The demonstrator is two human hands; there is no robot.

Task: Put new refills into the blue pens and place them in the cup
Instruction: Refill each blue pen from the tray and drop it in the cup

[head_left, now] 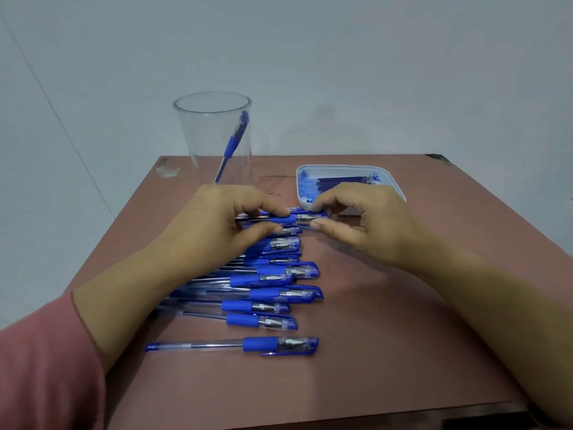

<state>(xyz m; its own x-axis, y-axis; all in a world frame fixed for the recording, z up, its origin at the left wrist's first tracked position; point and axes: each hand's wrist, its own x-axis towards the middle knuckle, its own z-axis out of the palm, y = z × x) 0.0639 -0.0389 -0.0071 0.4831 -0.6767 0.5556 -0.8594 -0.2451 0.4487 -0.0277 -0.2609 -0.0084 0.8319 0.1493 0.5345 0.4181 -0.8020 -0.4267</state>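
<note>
Blue pen (280,219) pinched at grip by left hand (217,225), at cap by right hand (366,225). Risk: cap releasing suddenly could scatter the pile (273,293) beneath.

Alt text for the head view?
The left hand and right hand pinch the farthest blue pen in a row of pens on a brown table. Behind: a clear plastic cup holding one pen, a white tray of dark refills.
</note>
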